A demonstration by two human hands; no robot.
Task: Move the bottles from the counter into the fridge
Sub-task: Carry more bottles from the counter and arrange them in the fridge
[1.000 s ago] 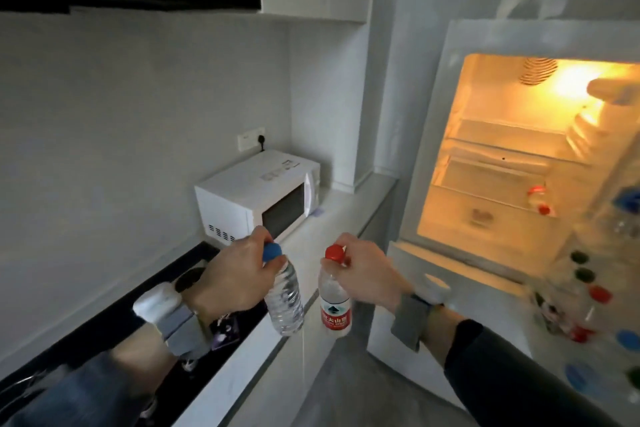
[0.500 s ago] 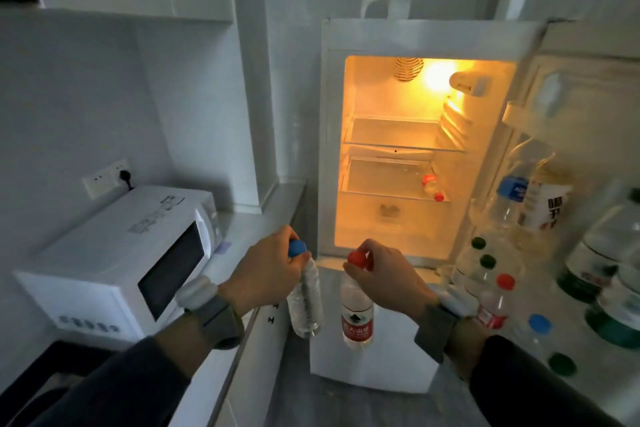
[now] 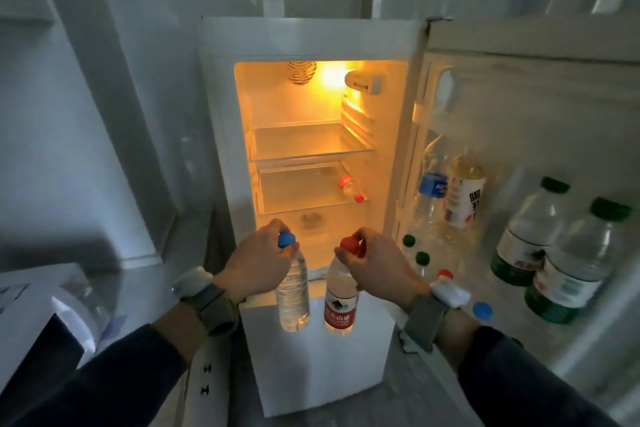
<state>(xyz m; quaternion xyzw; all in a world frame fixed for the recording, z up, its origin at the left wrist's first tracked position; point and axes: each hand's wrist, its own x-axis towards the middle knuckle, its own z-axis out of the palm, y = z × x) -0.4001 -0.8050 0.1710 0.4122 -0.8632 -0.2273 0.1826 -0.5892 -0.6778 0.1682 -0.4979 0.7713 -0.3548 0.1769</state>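
Observation:
My left hand (image 3: pixel 258 262) grips the neck of a clear blue-capped bottle (image 3: pixel 293 295), which hangs upright. My right hand (image 3: pixel 377 265) holds a red-capped bottle with a red label (image 3: pixel 341 298) by its neck the same way. Both bottles hang side by side in front of the open fridge (image 3: pixel 221 149), just below its lit compartment. Inside, a red-capped bottle (image 3: pixel 349 188) lies on the lower glass shelf. The upper shelf (image 3: pixel 304 146) is bare.
The fridge door (image 3: pixel 519 114) stands open on the right, and its racks hold several bottles (image 3: pixel 568 253) with green, blue and red caps. A white microwave (image 3: pixel 38 315) sits on the counter (image 3: pixel 145 291) at the lower left. The white lower fridge door is shut.
The view has swung right from the counter and microwave to face the fridge. Both hands have carried their bottles along and now hold them closer to the fridge opening.

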